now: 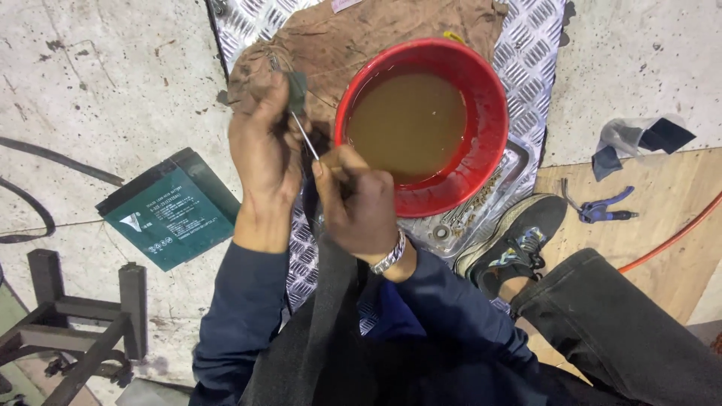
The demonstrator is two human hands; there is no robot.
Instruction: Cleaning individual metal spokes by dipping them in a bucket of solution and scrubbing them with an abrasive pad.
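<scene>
Left of the red basin (481, 83) of brown liquid, a dark green box (169, 214) lies on the concrete floor (90, 90). Nearer the basin, the left hand (263, 154) has its grip closed on a small dark pad (296, 90) wrapped round a thin metal rod (304, 135). The right hand (361, 207), at the basin's near rim, pinches the rod's lower end. Well right of the basin lie blue pliers (602, 210).
</scene>
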